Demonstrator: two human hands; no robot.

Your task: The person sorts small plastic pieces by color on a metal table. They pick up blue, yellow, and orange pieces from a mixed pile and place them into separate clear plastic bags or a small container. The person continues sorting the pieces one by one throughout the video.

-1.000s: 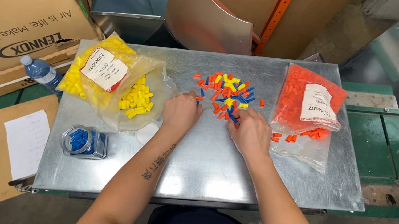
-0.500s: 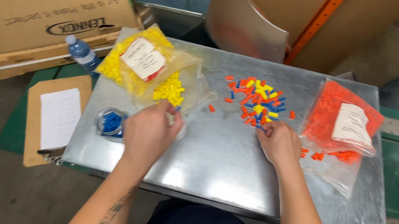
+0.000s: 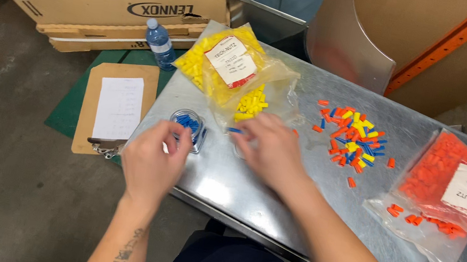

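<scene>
Honestly, our right hand point(image 3: 271, 150) pinches a blue connector point(image 3: 235, 130), left hand point(image 3: 153, 158) loosely curled, seemingly empty; we could knock the open jar point(image 3: 187, 126) off the table edge point(image 3: 197, 197).

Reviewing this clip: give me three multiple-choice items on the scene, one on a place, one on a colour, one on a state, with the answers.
1. Where is the clipboard?
A. on the floor left of the metal table
B. on the table
C. on the cardboard box

2. What colour are the pieces in the small clear jar?
A. orange
B. blue
C. yellow

3. What does the right hand carry at its fingertips?
A. a bottle
B. nothing
C. a small blue piece

Answers: A, it lies beside the table's left edge; B, blue shows through the jar; C, blue shows at the fingertips.
</scene>
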